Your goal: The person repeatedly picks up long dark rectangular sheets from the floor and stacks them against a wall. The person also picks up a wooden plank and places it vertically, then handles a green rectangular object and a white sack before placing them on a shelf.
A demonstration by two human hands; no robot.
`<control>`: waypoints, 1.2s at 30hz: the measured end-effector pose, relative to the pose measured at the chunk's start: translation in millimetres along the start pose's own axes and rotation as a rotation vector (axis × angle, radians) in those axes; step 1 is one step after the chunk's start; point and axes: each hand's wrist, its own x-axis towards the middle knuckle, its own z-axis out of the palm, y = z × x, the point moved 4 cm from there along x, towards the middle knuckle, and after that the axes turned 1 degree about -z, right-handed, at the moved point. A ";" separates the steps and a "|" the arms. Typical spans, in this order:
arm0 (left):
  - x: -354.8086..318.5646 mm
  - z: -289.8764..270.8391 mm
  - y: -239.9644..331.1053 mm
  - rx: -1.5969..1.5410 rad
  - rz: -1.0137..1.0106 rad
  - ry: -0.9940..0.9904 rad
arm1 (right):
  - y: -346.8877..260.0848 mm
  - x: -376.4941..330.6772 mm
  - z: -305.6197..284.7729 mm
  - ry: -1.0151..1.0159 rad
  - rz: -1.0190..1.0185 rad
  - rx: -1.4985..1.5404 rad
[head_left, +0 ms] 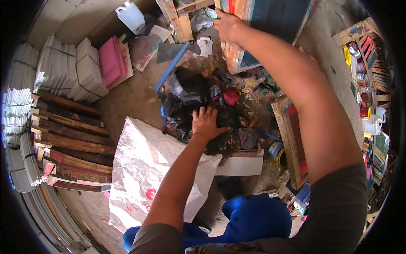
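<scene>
My left hand (206,125) lies with its fingers spread on a heap of crumpled black plastic bags (190,89) on the floor. It is not closed round anything. A piece of red material (231,96) shows among the bags. My right arm reaches far forward, and my right hand (230,28) grips the left edge of a large wooden-framed screen (270,25) with a dark blue-grey face. That screen stands tilted, its lower corner near the litter; my fingertips are partly hidden at its edge. In front of the heap, a white woven sack (156,161) is spread beneath my left forearm.
Tied stacks of white sheets (55,63) and a row of wooden frames (76,139) line the left. A blue strip (172,65) lies beyond the sack. Another frame (283,139) and a paint can (277,153) stand at right. A white jug (130,17) is far left.
</scene>
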 end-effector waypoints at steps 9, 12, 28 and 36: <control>52.7 -133.1 -20.5 -0.765 0.038 0.704 | -30.2 9.0 11.8 0.181 0.321 -0.049; 87.7 -202.1 -10.0 -0.898 0.002 0.667 | -48.2 0.5 14.4 0.316 0.289 -0.055; 159.4 -240.8 25.4 -0.984 0.095 0.533 | -31.7 -138.0 199.3 0.867 0.738 1.029; 153.4 -212.0 -12.7 -1.232 0.169 0.440 | -39.9 -131.0 284.7 0.204 0.873 1.477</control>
